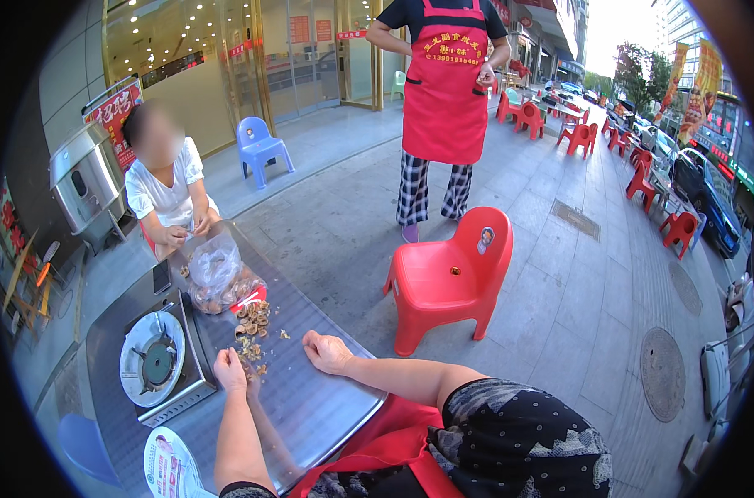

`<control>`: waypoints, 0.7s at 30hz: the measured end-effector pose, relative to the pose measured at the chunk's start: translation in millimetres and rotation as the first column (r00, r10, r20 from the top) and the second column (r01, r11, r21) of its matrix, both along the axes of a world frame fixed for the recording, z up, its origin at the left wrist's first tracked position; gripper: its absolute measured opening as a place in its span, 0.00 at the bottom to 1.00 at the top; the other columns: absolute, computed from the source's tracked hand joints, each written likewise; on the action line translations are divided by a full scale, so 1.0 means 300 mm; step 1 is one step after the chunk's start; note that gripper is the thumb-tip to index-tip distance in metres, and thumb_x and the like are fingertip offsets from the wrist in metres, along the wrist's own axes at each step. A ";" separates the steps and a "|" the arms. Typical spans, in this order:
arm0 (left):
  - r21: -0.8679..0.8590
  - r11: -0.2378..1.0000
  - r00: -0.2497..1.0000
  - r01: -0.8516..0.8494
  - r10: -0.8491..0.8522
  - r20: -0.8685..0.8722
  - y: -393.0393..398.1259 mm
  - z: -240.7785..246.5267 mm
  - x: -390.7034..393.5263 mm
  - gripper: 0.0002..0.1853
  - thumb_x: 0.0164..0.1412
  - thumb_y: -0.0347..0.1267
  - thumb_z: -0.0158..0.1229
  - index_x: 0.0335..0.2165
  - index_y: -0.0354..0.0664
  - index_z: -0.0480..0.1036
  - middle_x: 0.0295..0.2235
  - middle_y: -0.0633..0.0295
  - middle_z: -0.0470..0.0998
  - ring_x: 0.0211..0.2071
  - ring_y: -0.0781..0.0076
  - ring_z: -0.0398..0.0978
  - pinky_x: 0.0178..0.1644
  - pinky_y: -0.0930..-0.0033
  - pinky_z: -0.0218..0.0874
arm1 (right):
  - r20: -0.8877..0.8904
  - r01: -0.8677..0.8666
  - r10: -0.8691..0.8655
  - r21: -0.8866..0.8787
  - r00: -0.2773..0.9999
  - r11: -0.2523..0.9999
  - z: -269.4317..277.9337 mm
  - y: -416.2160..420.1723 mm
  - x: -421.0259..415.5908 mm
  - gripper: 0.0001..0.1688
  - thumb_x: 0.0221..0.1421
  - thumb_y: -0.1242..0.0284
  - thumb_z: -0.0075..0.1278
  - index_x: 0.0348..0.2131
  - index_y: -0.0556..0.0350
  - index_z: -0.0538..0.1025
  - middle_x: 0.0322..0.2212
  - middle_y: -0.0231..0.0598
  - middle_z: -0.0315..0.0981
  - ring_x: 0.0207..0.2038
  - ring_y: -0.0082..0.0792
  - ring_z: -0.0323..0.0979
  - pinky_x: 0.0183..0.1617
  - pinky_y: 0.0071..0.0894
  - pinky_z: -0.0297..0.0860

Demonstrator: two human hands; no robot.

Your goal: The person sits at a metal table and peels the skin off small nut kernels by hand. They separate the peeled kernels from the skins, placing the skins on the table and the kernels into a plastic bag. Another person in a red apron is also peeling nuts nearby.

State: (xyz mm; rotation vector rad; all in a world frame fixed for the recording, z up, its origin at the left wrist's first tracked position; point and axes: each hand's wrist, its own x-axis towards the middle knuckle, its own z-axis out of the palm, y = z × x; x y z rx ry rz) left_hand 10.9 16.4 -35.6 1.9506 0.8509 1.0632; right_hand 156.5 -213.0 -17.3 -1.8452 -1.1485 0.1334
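Observation:
On the metal-topped table, my left hand (pixel 230 370) is raised with its fingertips pinched together, beside the gas stove. Whether something small is between them cannot be made out. My right hand (pixel 327 352) is curled loosely by the table's right edge, its palm hidden. Between and beyond my hands lies a heap of cracked brown nutshells (pixel 252 319), with pale crumbs and skins (pixel 250 350) scattered nearer me. Behind the shells, a clear plastic bag (pixel 215 267) with brownish contents slumps against a red item (pixel 250 299).
A portable gas stove (pixel 156 358) occupies the table's left side; a phone (pixel 161 277) lies beyond it. A printed hand fan (pixel 170 464) is nearest me. A seated person (pixel 165 187) works small pieces across the table. A red chair (pixel 455 274) and an aproned person (pixel 445 93) stand right.

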 end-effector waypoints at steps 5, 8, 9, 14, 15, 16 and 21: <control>-0.037 0.993 0.938 -0.108 0.114 0.327 0.000 -0.006 0.026 0.04 0.54 0.24 0.49 0.24 0.36 0.64 0.16 0.69 0.63 0.18 0.84 0.56 0.21 0.78 0.50 | 0.039 0.007 -0.010 0.064 0.999 0.998 -0.008 0.007 0.006 0.06 0.47 0.74 0.45 0.28 0.56 0.66 0.16 0.40 0.69 0.21 0.42 0.69 0.26 0.37 0.64; -0.077 0.987 0.956 -0.143 0.158 0.246 -0.009 0.003 0.018 0.05 0.53 0.20 0.46 0.31 0.36 0.63 0.18 0.67 0.65 0.20 0.83 0.60 0.24 0.80 0.52 | 0.036 0.014 -0.016 0.066 0.999 0.998 -0.022 0.004 0.016 0.05 0.47 0.74 0.45 0.28 0.55 0.67 0.16 0.40 0.69 0.21 0.42 0.69 0.25 0.37 0.64; -0.069 0.980 0.961 -0.189 0.199 0.195 -0.017 0.016 -0.006 0.06 0.53 0.19 0.45 0.32 0.36 0.63 0.19 0.66 0.65 0.20 0.83 0.61 0.24 0.81 0.53 | 0.028 0.006 -0.008 0.065 1.000 0.998 -0.021 0.013 0.010 0.05 0.47 0.74 0.46 0.28 0.55 0.67 0.16 0.41 0.69 0.21 0.42 0.69 0.25 0.37 0.64; -0.158 0.946 0.914 -0.282 0.315 0.255 0.008 -0.009 -0.021 0.12 0.49 0.20 0.47 0.35 0.39 0.68 0.25 0.64 0.69 0.28 0.76 0.66 0.36 0.75 0.58 | 0.013 0.035 -0.036 0.111 0.999 0.993 -0.023 0.046 -0.013 0.05 0.46 0.71 0.47 0.23 0.54 0.71 0.17 0.44 0.69 0.22 0.44 0.70 0.26 0.37 0.66; -0.067 0.954 0.895 -0.293 0.298 0.333 0.003 -0.019 -0.011 0.10 0.49 0.20 0.47 0.33 0.38 0.69 0.27 0.63 0.70 0.29 0.76 0.67 0.36 0.76 0.58 | 0.013 0.029 -0.031 0.102 0.999 0.994 -0.018 0.046 -0.013 0.07 0.45 0.70 0.48 0.21 0.54 0.71 0.16 0.45 0.69 0.21 0.45 0.70 0.26 0.38 0.66; -0.156 0.968 0.935 -0.195 0.232 0.268 -0.048 0.018 0.005 0.09 0.49 0.20 0.47 0.31 0.38 0.70 0.27 0.63 0.71 0.29 0.76 0.67 0.36 0.76 0.58 | 0.036 0.063 -0.065 0.055 0.997 0.996 -0.027 0.023 0.000 0.08 0.45 0.70 0.48 0.19 0.55 0.71 0.17 0.47 0.69 0.22 0.45 0.70 0.26 0.37 0.66; -0.190 0.981 0.960 0.041 0.014 0.278 -0.024 0.032 -0.024 0.10 0.45 0.19 0.39 0.18 0.37 0.67 0.15 0.65 0.66 0.20 0.79 0.64 0.25 0.77 0.55 | -0.219 -0.019 0.020 0.010 0.976 1.000 -0.063 0.020 0.032 0.04 0.50 0.76 0.45 0.26 0.58 0.71 0.15 0.37 0.68 0.20 0.25 0.67 0.25 0.25 0.64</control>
